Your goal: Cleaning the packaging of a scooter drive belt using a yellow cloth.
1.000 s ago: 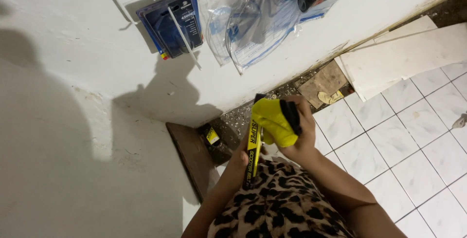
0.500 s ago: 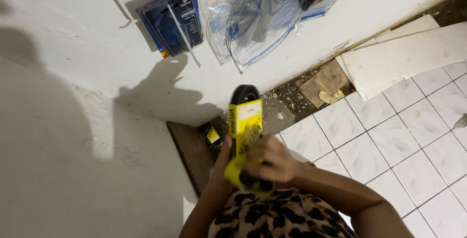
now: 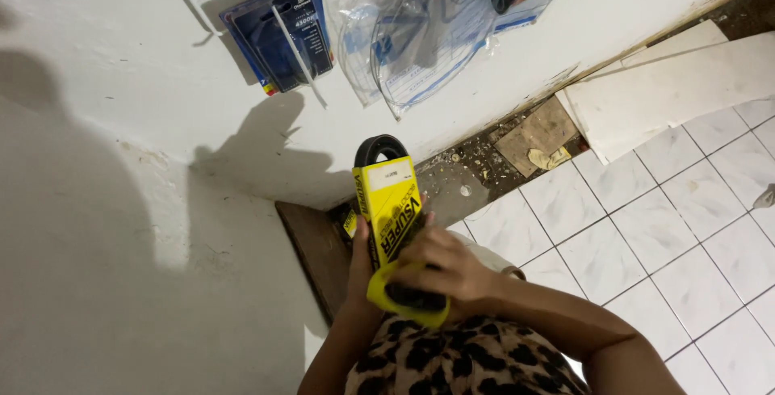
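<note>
Both hands, left hand (image 3: pixel 361 259) and right hand (image 3: pixel 440 270), hold one yellow-sleeved belt (image 3: pixel 389 201).

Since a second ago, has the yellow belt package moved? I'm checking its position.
Yes. The yellow belt package has swung upright, and its black top now reaches up over the white wall, nearer the hanging blue packet.

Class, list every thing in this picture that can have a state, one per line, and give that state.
Yellow sleeve with black belt: upright, held in both hands.
Left hand: gripping the sleeve's side.
Right hand: fingers wrapped over its lower end.
Blue package: hanging on the wall.
Clear plastic bags: hanging.
</note>
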